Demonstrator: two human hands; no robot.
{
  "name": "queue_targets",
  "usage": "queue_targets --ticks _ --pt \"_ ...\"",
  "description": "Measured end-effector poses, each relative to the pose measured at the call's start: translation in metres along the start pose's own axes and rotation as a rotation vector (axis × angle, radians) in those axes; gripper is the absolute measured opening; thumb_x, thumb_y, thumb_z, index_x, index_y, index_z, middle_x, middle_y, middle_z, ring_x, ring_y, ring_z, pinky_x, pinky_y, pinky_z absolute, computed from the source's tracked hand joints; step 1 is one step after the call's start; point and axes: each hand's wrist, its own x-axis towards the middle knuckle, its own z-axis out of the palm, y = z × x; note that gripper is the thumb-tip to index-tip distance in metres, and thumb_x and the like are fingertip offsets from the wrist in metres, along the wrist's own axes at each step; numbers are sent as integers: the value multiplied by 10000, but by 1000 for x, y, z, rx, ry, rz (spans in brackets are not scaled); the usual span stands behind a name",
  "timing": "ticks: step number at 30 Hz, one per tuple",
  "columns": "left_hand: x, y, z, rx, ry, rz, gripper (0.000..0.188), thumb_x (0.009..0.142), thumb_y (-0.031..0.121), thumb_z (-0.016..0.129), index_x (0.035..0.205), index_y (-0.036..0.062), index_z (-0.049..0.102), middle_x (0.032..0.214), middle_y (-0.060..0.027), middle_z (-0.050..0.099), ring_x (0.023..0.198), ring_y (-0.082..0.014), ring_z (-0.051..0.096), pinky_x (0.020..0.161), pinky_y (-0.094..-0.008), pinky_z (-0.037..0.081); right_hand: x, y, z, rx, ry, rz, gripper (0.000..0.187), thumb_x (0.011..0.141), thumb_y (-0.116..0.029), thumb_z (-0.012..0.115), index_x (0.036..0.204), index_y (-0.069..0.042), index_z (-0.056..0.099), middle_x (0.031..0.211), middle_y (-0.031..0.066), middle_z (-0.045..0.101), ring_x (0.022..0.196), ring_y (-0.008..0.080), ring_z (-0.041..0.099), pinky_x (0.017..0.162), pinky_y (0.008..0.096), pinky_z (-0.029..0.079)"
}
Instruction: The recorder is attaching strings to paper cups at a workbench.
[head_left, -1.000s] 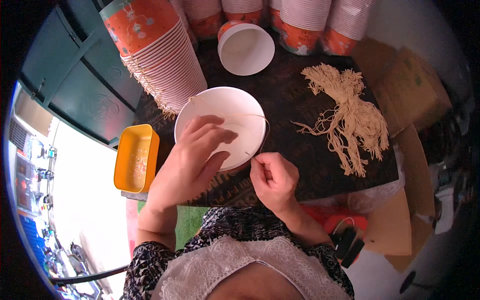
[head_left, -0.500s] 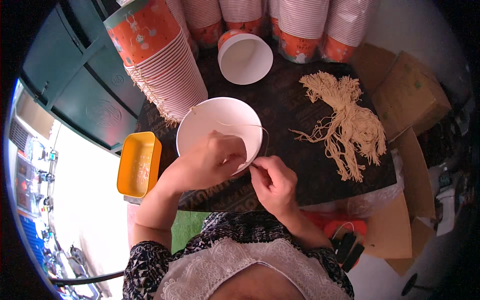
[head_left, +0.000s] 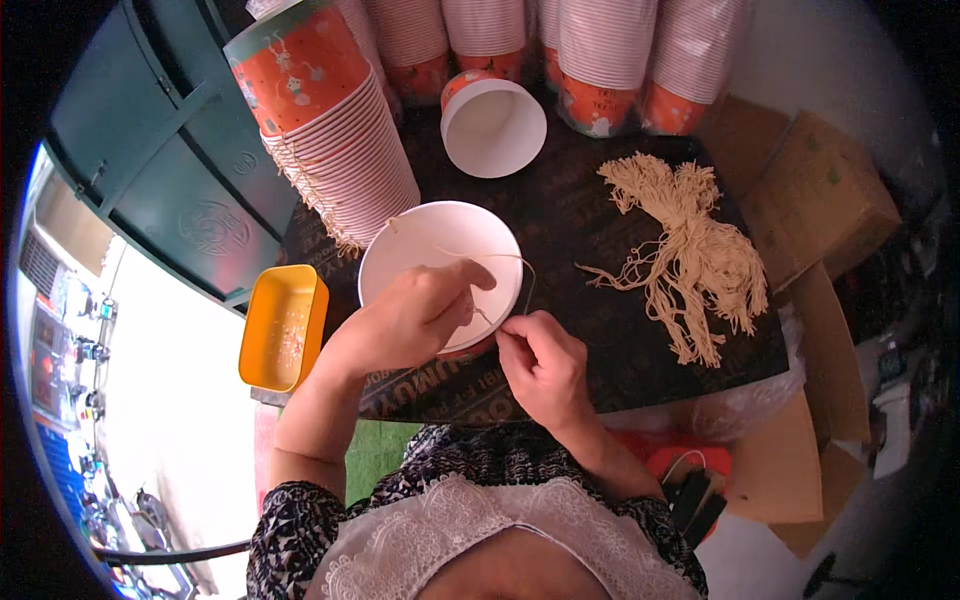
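A paper bucket (head_left: 420,240), white inside and orange outside, stands tilted at the table's near side. My left hand (head_left: 420,310) reaches over its near rim, fingertips pinched together inside around the end of a thin beige cord (head_left: 482,314). Outside the right rim, my right hand (head_left: 545,355) presses thumb and finger together against the bucket wall. The cord loops from the inside over the right rim toward these fingers, whose tips are partly hidden. A small cord knot (head_left: 392,225) sits at the bucket's far left rim.
To the left rise nested buckets (head_left: 345,165) with cords hanging from their rims, near a yellow tray (head_left: 248,335). Another white-lined bucket (head_left: 495,130) lies tipped behind. A bundle of beige cords (head_left: 700,260) lies right. Wrapped bucket stacks (head_left: 600,60) line the back; cardboard boxes (head_left: 830,190) stand right.
My left hand has lifted slightly and turned, so the short cord end shows below its fingers. My right hand stays at the rim. The view has shifted a little.
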Motion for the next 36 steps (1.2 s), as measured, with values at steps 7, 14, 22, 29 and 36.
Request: queue_targets --ticks 7,14,22,29,36 --pt "7 -9 2 170 -101 256 208 834 96 605 1008 0 667 799 -153 673 734 -340 637 671 -397 487 2 -1 1 -6 14 -12 123 799 70 689 875 5 618 742 99 605 588 190 607 510 297 452" --pt "7 0 -3 123 -206 38 113 823 114 631 800 6 655 748 -153 663 675 -325 635 624 -401 483 1 1 1 -1 21 6 106 803 65 686 864 9 620 734 98 607 568 175 598 501 295 444" --pt "-4 16 6 -123 16 -67 127 793 68 686 744 -19 607 688 -107 614 629 -200 597 577 -332 454 -2 2 -1 45 -7 81 121 801 9 701 886 -25 621 778 149 631 635 295 656 546 360 499" --pt "3 14 15 -173 69 108 141 783 -1 688 712 -17 567 780 -94 626 683 -176 597 595 -315 460 2 1 -3 94 -35 144 101 815 -8 694 882 -19 619 785 149 639 664 300 666 562 357 506" --pt "12 -4 16 -339 2 131 152 819 26 703 726 -8 588 749 -58 639 681 -129 591 596 -275 464 8 4 -4 81 -59 124 99 820 -23 702 865 -14 615 777 157 635 667 313 663 565 367 502"
